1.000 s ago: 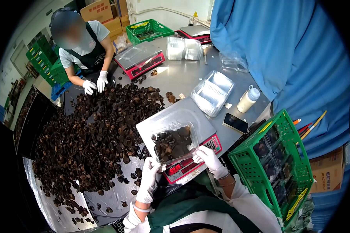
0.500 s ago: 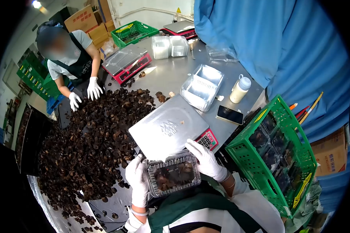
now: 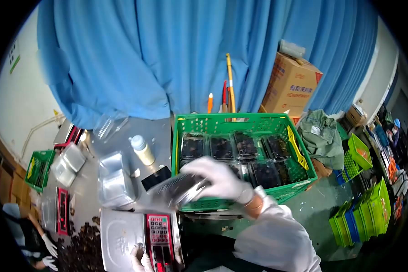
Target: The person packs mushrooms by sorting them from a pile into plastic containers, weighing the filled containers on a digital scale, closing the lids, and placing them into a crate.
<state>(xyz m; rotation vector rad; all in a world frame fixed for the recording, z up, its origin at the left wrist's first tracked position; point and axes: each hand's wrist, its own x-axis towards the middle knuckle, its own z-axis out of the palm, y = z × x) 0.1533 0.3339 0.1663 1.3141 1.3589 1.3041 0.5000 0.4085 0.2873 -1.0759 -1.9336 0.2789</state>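
My right hand [image 3: 220, 179], in a white glove, grips a clear plastic clamshell box [image 3: 177, 190] with dark contents. The box is tilted and blurred, held over the near left corner of the green crate [image 3: 240, 119]. Inside the crate, several similar clear boxes [image 3: 222, 147] of dark pieces lie in rows. My left hand [image 3: 140, 259], also gloved, is at the bottom edge by the weighing scale [image 3: 122, 233], next to its red keypad. Its visible fingers look loosely apart with nothing seen in them; the rest is cut off.
A phone [image 3: 156, 178], a white bottle [image 3: 143, 150] and stacked clear trays [image 3: 115, 181] sit on the metal table. Dark mushroom-like pieces [image 3: 84, 249] are heaped at lower left, near a co-worker's gloved hands [image 3: 50, 247]. Behind hang blue curtains [image 3: 204, 54]; a carton [image 3: 292, 86] stands beyond the crate.
The view has swung right towards the green crate. The box, earlier between both hands before the scale, is now in my right hand alone beside the crate. My left hand has let go.
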